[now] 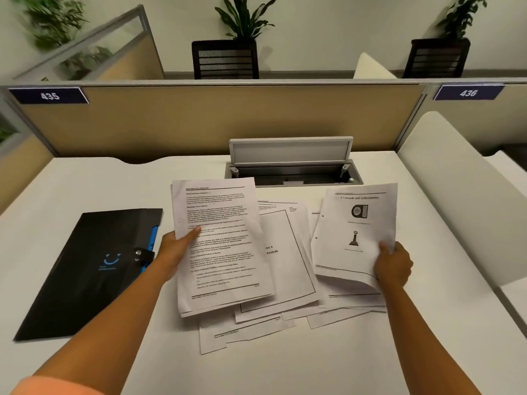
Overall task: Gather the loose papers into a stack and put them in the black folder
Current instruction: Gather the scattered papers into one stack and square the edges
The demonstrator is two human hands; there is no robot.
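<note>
While the desk (85, 183) bears everything, the closed black folder (85, 269), stiff and flat, lies at left. Loose papers (288, 266) sprawl mid-desk: light, floppy, prone to slide, best taken by their edges and squared up. Left hand (174, 249) pinches a text sheaf (219, 240); right hand (393, 266) pinches a pictured sheet (356, 232).

A closed black folder (85, 269), blue logo on its cover and strap snapped, lies flat at the left of the white desk. Right of it, printed white papers (285, 266) sprawl in an overlapping heap; a text page and an illustrated sheet are raised above the pile.
</note>
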